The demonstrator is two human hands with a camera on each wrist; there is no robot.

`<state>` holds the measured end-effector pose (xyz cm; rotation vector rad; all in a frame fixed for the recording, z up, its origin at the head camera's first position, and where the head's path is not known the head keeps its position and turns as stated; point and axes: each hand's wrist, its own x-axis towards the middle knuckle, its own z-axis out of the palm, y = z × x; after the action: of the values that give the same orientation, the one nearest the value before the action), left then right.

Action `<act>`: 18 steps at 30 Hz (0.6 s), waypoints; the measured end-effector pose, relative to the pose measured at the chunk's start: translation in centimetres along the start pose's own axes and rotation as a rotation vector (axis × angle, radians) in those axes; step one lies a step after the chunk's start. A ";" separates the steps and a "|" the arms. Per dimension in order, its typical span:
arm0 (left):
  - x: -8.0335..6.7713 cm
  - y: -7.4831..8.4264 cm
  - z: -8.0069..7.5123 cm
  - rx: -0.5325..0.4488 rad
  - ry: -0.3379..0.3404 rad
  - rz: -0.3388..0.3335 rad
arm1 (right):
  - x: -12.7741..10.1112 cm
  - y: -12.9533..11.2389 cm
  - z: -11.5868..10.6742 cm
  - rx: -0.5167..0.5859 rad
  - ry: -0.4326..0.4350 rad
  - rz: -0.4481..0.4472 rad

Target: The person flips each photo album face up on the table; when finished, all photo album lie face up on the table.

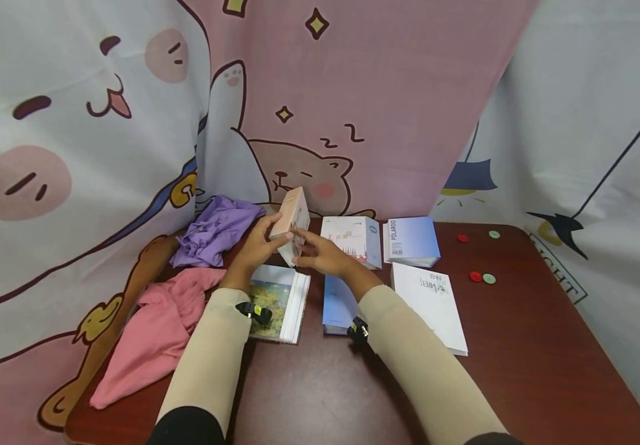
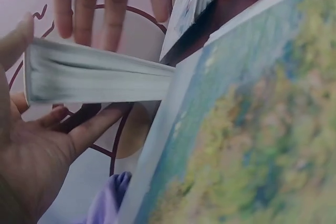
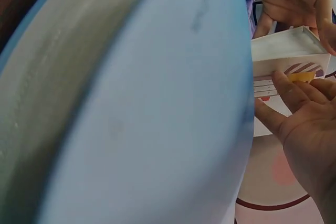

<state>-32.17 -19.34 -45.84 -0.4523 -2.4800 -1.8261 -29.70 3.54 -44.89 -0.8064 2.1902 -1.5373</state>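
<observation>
Against cartoon-print curtains, we hold a small peach-and-white book [image 1: 290,224] above the dark red surface [image 1: 520,346]: left hand [image 1: 257,247] gripping its spine, right hand [image 1: 320,254] fingers [image 3: 281,90] flat on its cover, hiding its title.

Peach book [image 1: 292,219], purple cloth [image 1: 221,228], pink cloth [image 1: 155,334], dark-red table [image 1: 548,346].

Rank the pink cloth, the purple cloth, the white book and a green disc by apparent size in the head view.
Largest to smallest:
1. pink cloth
2. white book and purple cloth, which look too alike to rank; the cloth also lies farther from the camera
3. green disc
</observation>
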 end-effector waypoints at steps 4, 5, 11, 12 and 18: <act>0.2 0.1 -0.2 0.126 0.079 0.036 | 0.2 0.5 0.4 -0.004 -0.030 0.013; 0.3 0.1 -0.3 0.143 0.093 0.035 | 0.3 0.6 0.5 -0.010 -0.034 0.019; 0.2 -0.1 -0.8 0.081 0.132 -0.020 | 0.1 1.0 0.1 -0.095 0.027 0.038; 0.2 -0.2 -0.9 0.080 0.135 -0.031 | 0.0 1.0 -0.1 -0.110 0.043 0.041; 0.0 -0.9 -1.7 0.121 0.129 -0.104 | -0.3 1.3 -1.1 -0.176 0.101 0.055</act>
<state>-32.66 -21.15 -46.18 -0.1975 -2.5508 -1.6671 -30.42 4.91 -45.73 -0.7274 2.4271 -1.4018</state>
